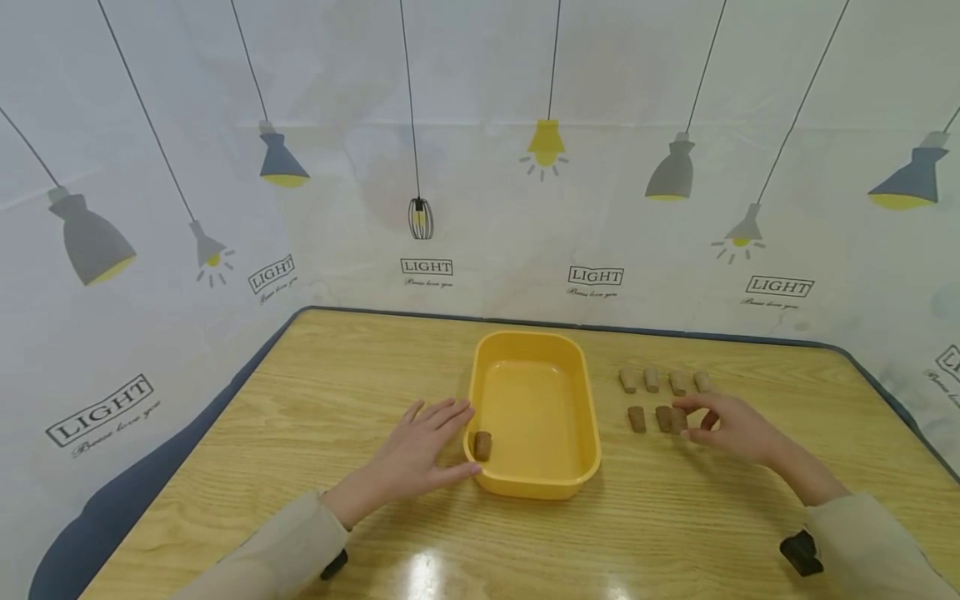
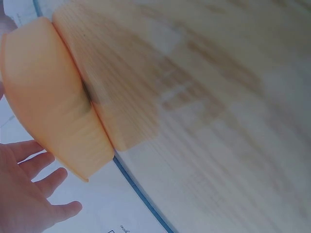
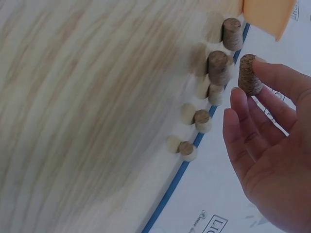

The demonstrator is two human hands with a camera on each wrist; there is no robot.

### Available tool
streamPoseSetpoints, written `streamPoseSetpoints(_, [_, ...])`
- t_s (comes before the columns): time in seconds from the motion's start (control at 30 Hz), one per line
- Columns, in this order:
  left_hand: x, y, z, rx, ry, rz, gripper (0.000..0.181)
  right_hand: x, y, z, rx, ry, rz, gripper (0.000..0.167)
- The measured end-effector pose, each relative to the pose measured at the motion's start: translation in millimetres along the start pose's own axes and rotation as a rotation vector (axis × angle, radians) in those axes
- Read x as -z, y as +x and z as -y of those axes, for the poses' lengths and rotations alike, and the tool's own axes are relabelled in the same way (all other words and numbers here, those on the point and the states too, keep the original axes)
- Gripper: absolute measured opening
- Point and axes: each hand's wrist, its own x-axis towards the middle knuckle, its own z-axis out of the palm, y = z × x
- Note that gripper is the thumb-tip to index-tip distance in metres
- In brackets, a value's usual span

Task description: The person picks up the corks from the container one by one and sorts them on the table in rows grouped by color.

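My right hand (image 1: 731, 427) pinches a brown cork (image 3: 250, 75) between thumb and fingers, and in the right wrist view it is held off the table. Two darker corks stand to its left in the front row, one of them a cork (image 1: 637, 419) at the row's left end. Behind them is a row of several lighter corks (image 1: 651, 380). My left hand (image 1: 416, 450) touches the left rim of a yellow plastic basin (image 1: 536, 487) with spread, fairly straight fingers. Inside the basin, a single cork (image 1: 482, 446) sits in the near left corner.
Everything stands on a wood-grain table (image 1: 360, 367) with a dark blue edge. A white backdrop (image 1: 487, 167) printed with hanging lamps rises behind and at both sides. Black straps (image 1: 801, 552) show at the cuffs of the pale sleeves.
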Motion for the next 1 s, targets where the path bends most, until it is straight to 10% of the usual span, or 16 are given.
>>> streamPoseSetpoints(0.5, [0.5,-0.4,-0.7,0.002,-0.003,-0.004,0.077,0,-8.6,-21,-0.205,0.027,0.027,0.043])
streamPoseSetpoints(1.0, [-1.1,-0.8,0.5,-0.009,-0.007,-0.014,0.076,-4,-1.4,-31,-0.200,0.008,0.047,0.040])
